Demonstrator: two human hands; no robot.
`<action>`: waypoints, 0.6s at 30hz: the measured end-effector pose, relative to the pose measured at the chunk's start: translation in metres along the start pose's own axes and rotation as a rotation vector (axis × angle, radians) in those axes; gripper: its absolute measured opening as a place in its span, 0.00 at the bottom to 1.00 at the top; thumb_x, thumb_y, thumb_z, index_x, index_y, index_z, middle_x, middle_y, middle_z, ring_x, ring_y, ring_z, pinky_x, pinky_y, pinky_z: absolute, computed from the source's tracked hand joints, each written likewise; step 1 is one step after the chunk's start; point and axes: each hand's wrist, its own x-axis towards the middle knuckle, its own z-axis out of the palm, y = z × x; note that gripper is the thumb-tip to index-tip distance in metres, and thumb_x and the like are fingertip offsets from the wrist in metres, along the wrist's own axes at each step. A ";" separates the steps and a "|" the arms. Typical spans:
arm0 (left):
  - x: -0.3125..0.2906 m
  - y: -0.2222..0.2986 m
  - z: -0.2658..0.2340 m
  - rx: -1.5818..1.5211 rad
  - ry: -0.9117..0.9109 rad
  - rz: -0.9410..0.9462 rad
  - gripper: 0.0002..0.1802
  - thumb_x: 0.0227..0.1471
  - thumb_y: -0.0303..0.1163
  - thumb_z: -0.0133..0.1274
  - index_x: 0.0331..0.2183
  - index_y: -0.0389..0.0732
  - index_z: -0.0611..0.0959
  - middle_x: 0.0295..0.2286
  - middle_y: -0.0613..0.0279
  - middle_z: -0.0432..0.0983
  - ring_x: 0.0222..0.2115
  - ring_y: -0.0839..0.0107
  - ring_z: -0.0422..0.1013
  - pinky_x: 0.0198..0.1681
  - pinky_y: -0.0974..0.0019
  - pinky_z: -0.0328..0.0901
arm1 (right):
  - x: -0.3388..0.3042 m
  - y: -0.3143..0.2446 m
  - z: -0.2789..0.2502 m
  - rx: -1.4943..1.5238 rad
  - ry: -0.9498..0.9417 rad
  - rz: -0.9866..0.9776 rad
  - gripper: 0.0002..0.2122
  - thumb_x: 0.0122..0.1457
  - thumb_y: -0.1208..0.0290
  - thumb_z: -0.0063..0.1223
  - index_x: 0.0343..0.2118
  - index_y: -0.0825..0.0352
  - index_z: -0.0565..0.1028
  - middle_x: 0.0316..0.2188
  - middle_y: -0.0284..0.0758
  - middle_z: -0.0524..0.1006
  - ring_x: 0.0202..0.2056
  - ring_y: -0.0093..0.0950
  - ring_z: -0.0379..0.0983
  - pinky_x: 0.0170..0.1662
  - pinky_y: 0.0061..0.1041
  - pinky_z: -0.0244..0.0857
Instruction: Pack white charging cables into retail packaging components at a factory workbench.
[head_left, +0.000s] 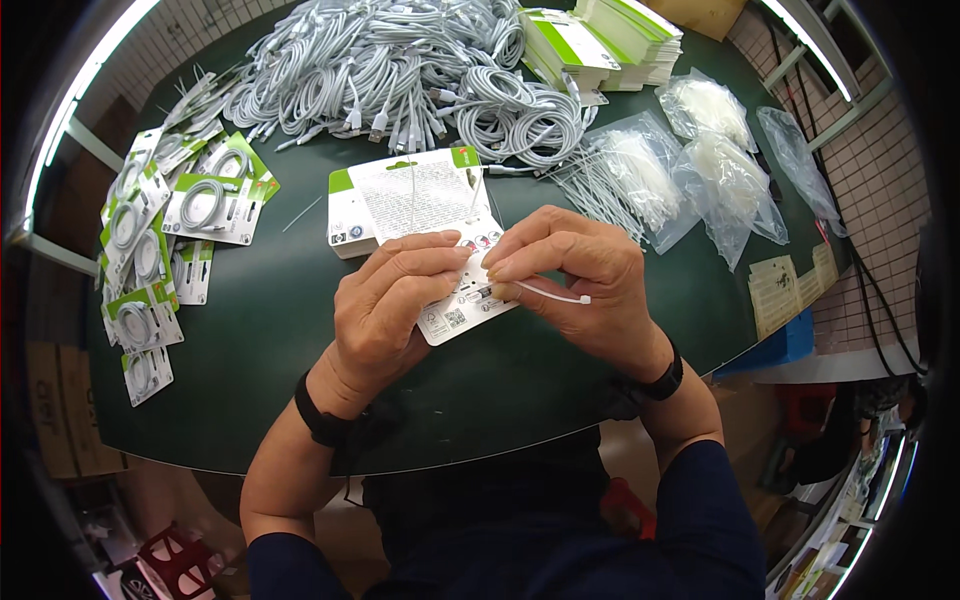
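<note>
Both hands are working mid-bench, near its front edge. Left hand [385, 305] is pinching the white backing card [462, 312] with fingers curled closed on its left edge, card lying flat under both hands. Right hand [580, 285] is gripping a thin white cable tie [555, 295], fingertips pressed shut on it at the card; the tie's free end is poking out to the right, past the thumb.

Handling, my read: card is looking light and semi-stiff, will crease if bent, so hold it by the edges. Tie is looking thin, springy, slick plastic; best pinched close to the card slot, not at the tail.

Packaging around:
- Stack of white cards with green corner tabs [410, 200] is sitting just behind the hands, printed text side up.
- Finished packs, green-and-white cards with coiled grey cable [210, 205], are fanning along the left edge of the bench.
- Loose pile of grey cables [400, 70] is filling the far middle.
- Stack of green-and-white card sleeves [600, 40] is at the far right corner.
- Clear bags of white ties [690, 165] are lying toward the right edge; loose ties spilling beside them.
- Tan cardboard pieces [790, 285] are at the right edge.
</note>
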 end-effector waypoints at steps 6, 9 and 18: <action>0.006 0.012 -0.003 -0.016 -0.006 0.020 0.18 0.41 0.23 0.73 0.32 0.37 0.79 0.38 0.53 0.85 0.42 0.53 0.83 0.42 0.60 0.79 | 0.002 -0.007 -0.005 0.014 -0.001 0.003 0.08 0.51 0.83 0.72 0.33 0.66 0.84 0.34 0.37 0.84 0.35 0.27 0.82 0.38 0.24 0.75; 0.010 0.017 -0.003 -0.019 -0.019 0.034 0.17 0.41 0.23 0.72 0.32 0.36 0.79 0.38 0.52 0.85 0.42 0.53 0.83 0.42 0.60 0.79 | 0.002 -0.010 -0.006 0.052 -0.006 0.015 0.08 0.52 0.83 0.71 0.33 0.65 0.85 0.33 0.35 0.84 0.35 0.26 0.82 0.38 0.23 0.75; 0.016 0.041 -0.016 0.159 -0.108 0.129 0.12 0.43 0.24 0.70 0.31 0.37 0.82 0.36 0.53 0.86 0.36 0.60 0.83 0.33 0.65 0.75 | 0.009 -0.019 -0.023 0.115 -0.231 0.188 0.07 0.52 0.83 0.71 0.33 0.65 0.86 0.31 0.33 0.83 0.32 0.24 0.79 0.34 0.20 0.70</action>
